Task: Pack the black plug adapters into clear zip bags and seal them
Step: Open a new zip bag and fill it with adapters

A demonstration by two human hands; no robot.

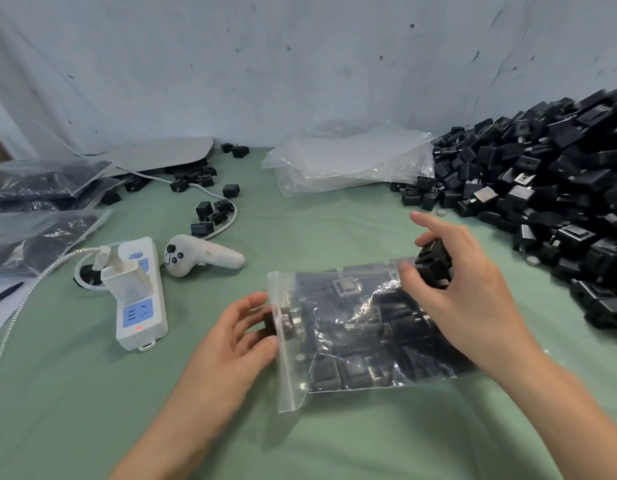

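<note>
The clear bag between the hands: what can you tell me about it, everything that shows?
The clear zip bag is thin glossy plastic, lying flat on the green cloth, zip strip along its left edge; black adapters fill much of it. The left hand pinches one adapter at that edge; the right hand, gripping another adapter, is over its far right corner.

- The adapter heap runs off the right edge, its upper right blurred.
- Filled bags are cut by the left edge.
- The right hand hides part of its gripped adapter and the zip bag corner.
- The left hand pinches a second adapter, partly hidden by fingers.
</note>
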